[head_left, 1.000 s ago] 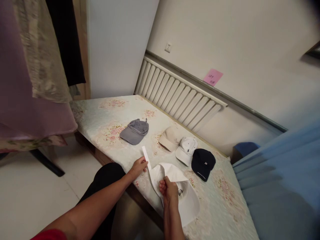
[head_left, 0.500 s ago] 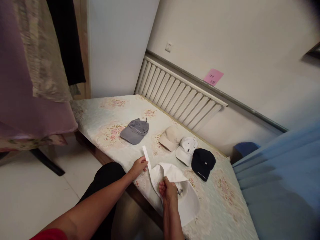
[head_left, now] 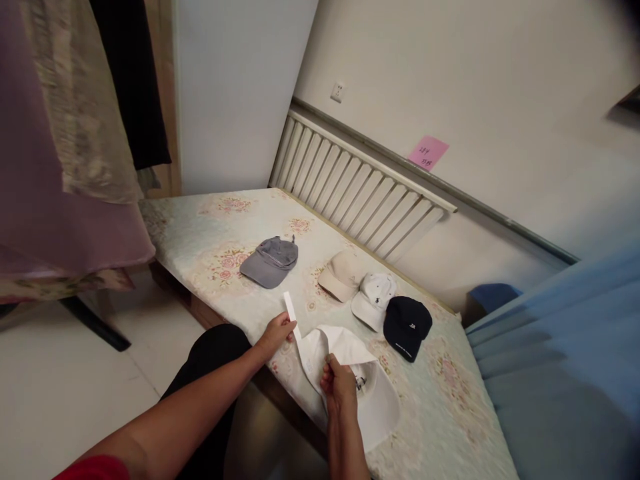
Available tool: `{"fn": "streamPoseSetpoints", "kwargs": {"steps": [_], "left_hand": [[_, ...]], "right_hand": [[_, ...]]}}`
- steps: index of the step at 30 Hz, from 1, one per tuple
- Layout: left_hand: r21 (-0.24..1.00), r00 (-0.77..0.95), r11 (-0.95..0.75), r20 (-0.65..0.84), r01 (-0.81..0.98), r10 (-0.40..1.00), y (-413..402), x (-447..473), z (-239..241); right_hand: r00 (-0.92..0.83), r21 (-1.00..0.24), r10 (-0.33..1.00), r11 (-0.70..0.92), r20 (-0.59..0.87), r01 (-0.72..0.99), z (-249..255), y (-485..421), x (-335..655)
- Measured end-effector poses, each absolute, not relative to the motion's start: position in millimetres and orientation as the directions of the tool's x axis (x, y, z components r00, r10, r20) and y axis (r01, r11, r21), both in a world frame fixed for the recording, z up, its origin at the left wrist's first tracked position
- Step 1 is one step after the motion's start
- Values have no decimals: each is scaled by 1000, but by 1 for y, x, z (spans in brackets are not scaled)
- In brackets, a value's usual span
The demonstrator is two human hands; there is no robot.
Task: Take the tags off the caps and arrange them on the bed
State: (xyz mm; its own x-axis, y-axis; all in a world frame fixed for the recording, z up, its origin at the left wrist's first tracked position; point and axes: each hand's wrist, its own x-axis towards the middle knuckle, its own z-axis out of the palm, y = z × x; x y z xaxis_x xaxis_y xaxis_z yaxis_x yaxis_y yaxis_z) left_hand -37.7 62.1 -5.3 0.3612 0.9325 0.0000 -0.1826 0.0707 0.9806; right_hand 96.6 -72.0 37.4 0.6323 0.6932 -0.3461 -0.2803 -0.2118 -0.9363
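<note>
Pinched between thumb and fingers of the left hand (head_left: 276, 335): 1 white strap (head_left: 289, 307), with its tip sticking up past the fingers. At the strap's other end, in front of and below the right hand (head_left: 340, 387): 1 held white cap (head_left: 383, 407), hollow side showing, brim to that hand's right. Clenched on this same cap near its opening, with the right thumb against the curled fingers (exact part gripped too hidden to tell). Beyond the hands, on 1 flowered bed (head_left: 450, 380), 4 more caps: straight past the left hand, 1 gray cap (head_left: 270, 262); past the right hand, running rightward, 1 beige cap (head_left: 336, 279), 1 logo-marked white cap (head_left: 373, 300) and 1 black cap (head_left: 406, 323). Farther off, 1 radiator (head_left: 360, 183) and 1 pink note (head_left: 429, 153).
</note>
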Motion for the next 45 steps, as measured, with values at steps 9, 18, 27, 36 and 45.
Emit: {"fn": "streamPoseSetpoints", "kwargs": {"steps": [9,18,27,36,45], "left_hand": [[941,299,149,-54,-303,953,54,-42,8],[956,413,134,-15,-261,911,27,-38,68],[944,671,142,102,-298,734,2,-45,94],[993,612,-103,121,-65,781,-8,-48,95],[998,640,58,-19,-40,769,-12,-44,85]], "right_hand": [[572,-863,683,-178,-455,-473,48,-76,89],[452,-786,737,-172,-503,-594,60,-80,82],[342,-723,793,-171,-504,-669,64,-82,78],[372,-704,779,-122,-505,-699,63,-81,78],[341,-704,800,-138,-494,-697,64,-79,79]]}}
